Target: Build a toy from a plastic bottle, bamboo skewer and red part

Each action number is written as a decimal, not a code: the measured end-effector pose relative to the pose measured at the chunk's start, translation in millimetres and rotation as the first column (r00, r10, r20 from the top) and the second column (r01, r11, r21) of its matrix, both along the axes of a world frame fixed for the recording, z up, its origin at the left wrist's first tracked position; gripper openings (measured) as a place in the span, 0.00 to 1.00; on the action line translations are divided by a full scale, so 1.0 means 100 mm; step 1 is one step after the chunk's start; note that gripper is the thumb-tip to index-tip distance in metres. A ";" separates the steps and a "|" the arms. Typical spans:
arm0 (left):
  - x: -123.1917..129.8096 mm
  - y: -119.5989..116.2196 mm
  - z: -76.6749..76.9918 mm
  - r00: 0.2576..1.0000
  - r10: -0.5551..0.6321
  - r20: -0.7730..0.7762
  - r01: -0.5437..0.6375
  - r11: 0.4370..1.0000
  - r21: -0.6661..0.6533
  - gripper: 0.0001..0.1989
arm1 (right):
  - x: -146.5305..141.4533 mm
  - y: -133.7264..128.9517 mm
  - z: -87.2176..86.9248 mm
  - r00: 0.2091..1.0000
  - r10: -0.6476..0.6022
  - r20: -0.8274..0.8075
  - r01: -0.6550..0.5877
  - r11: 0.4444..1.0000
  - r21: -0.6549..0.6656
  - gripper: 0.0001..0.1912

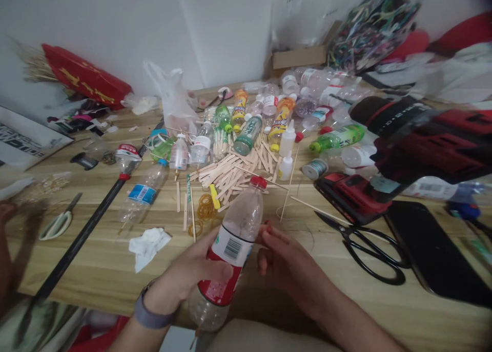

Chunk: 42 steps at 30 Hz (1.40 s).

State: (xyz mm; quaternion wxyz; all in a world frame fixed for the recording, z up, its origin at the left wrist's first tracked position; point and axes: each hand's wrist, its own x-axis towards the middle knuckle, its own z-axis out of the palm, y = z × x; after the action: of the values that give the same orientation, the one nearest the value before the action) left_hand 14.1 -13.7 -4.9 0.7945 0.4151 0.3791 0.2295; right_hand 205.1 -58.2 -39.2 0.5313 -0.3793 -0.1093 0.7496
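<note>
My left hand [200, 265] is wrapped around a clear plastic bottle [238, 239] with a red cap and a red-and-white label. The bottle leans to the right over the table's front edge, and a thin stick [194, 339] pokes out at its base. Close beside the bottle's right side is my right hand [286, 257], its fingers bent and thumb and fingertips near each other. Whatever may be between those fingertips is too small to name. Flat wooden sticks [234, 175] lie in a heap beyond the bottle, with rubber bands [206, 207] nearer to it.
On the right are a red-and-black cordless drill [403, 137], black scissors [371, 244] and a phone [434, 249]. Several bottles crowd the back. At left lie a black rod [90, 226], a blue-labelled bottle [144, 193], white-handled scissors [59, 221] and a crumpled tissue [148, 245]. Another person's arm [5, 229] shows at far left.
</note>
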 end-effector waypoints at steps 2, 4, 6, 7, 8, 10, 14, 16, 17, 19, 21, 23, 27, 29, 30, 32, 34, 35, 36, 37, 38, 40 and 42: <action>-0.02 0.01 0.01 1.000 0.011 -0.018 -0.010 1.000 0.009 0.29 | -0.02 -0.03 -0.01 0.999 0.042 0.020 -0.042 0.999 -0.011 0.22; -0.07 0.02 0.01 0.996 0.053 -0.072 -0.054 0.998 -0.014 0.29 | 0.00 -0.06 -0.02 0.998 0.043 0.037 -0.043 0.999 -0.017 0.23; -0.13 0.02 0.01 0.989 0.095 -0.112 -0.102 0.993 -0.055 0.25 | 0.04 -0.08 -0.03 0.999 0.015 0.052 -0.014 1.000 -0.012 0.24; -0.16 0.02 0.00 0.986 0.118 -0.120 -0.127 0.989 -0.073 0.23 | 0.08 -0.08 -0.03 0.998 -0.008 0.058 0.009 1.000 -0.006 0.24; -0.20 0.02 -0.01 0.982 0.142 -0.121 -0.153 0.985 -0.085 0.21 | 0.12 -0.09 -0.03 0.997 -0.032 0.064 0.032 0.999 0.000 0.23; -0.27 0.01 -0.04 0.977 0.178 -0.114 -0.190 0.976 -0.102 0.22 | 0.20 -0.11 -0.03 0.995 -0.062 0.073 0.062 0.998 0.010 0.22; -0.34 -0.01 -0.09 0.983 0.168 -0.077 -0.177 0.975 -0.135 0.25 | 0.32 -0.15 -0.01 0.994 -0.063 0.089 0.061 0.998 0.018 0.19; -0.33 -0.03 -0.09 0.986 0.159 -0.055 -0.166 0.974 -0.152 0.24 | 0.34 -0.17 0.00 0.994 -0.057 0.091 0.056 0.998 0.017 0.18; -0.32 -0.03 -0.08 0.986 0.163 -0.046 -0.168 0.973 -0.155 0.24 | 0.34 -0.18 0.00 0.994 -0.055 0.093 0.054 0.998 0.017 0.18; -0.30 -0.04 -0.06 0.986 0.166 -0.025 -0.168 0.974 -0.153 0.23 | 0.33 -0.19 -0.01 0.994 -0.052 0.099 0.050 0.999 0.014 0.18; -0.29 -0.05 -0.05 0.986 0.166 -0.002 -0.165 0.976 -0.139 0.23 | 0.31 -0.19 -0.02 0.992 -0.055 0.111 0.054 0.998 0.013 0.19; -0.29 -0.05 -0.06 0.986 0.163 0.013 -0.161 0.979 -0.124 0.23 | 0.31 -0.20 -0.04 0.989 -0.063 0.134 0.061 0.998 0.018 0.20; -0.32 -0.05 -0.08 0.986 0.167 -0.005 -0.167 0.979 -0.117 0.23 | 0.33 -0.22 -0.07 0.971 -0.060 0.231 0.050 0.998 0.048 0.20; -0.33 -0.04 -0.09 0.986 0.163 -0.014 -0.164 0.980 -0.113 0.23 | 0.33 -0.23 -0.10 0.950 -0.050 0.309 0.030 0.997 0.068 0.20; -0.32 -0.03 -0.08 0.987 0.161 -0.019 -0.162 0.981 -0.108 0.24 | 0.33 -0.23 -0.10 0.936 -0.041 0.350 0.014 0.997 0.079 0.20; -0.30 -0.01 -0.06 0.988 0.149 -0.039 -0.152 0.985 -0.082 0.26 | 0.30 -0.22 -0.11 0.908 -0.011 0.419 -0.031 0.995 0.094 0.20; -0.26 0.00 -0.03 0.989 0.129 -0.067 -0.132 0.991 -0.038 0.29 | 0.25 -0.20 -0.09 0.884 0.029 0.466 -0.086 0.991 0.102 0.20; -0.24 0.00 -0.01 0.990 0.116 -0.078 -0.117 0.993 -0.015 0.30 | 0.22 -0.18 -0.08 0.875 0.044 0.483 -0.108 0.988 0.107 0.19; -0.21 0.00 0.01 0.991 0.104 -0.083 -0.104 0.995 0.008 0.32 | 0.19 -0.16 -0.06 0.866 0.051 0.498 -0.124 0.986 0.115 0.19; -0.19 0.00 0.02 0.992 0.093 -0.085 -0.091 0.995 0.031 0.33 | 0.16 -0.14 -0.05 0.858 0.049 0.511 -0.133 0.983 0.128 0.20; -0.17 0.00 0.04 0.993 0.081 -0.091 -0.076 0.996 0.052 0.33 | 0.13 -0.12 -0.03 0.851 0.039 0.524 -0.135 0.980 0.147 0.20; -0.13 -0.01 0.06 0.992 0.045 -0.122 -0.033 0.994 0.101 0.33 | 0.09 -0.09 -0.01 0.839 0.010 0.543 -0.135 0.972 0.191 0.22; -0.10 -0.01 0.09 0.986 0.008 -0.168 0.020 0.987 0.161 0.32 | 0.06 -0.06 0.00 0.829 -0.009 0.559 -0.148 0.961 0.234 0.23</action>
State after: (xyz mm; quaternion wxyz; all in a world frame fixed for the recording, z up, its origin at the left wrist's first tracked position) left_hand 4.1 -14.7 3.6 0.7239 0.4975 0.4237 0.2213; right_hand 210.7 -64.2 -39.1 0.4949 -0.5008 -0.3726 0.6045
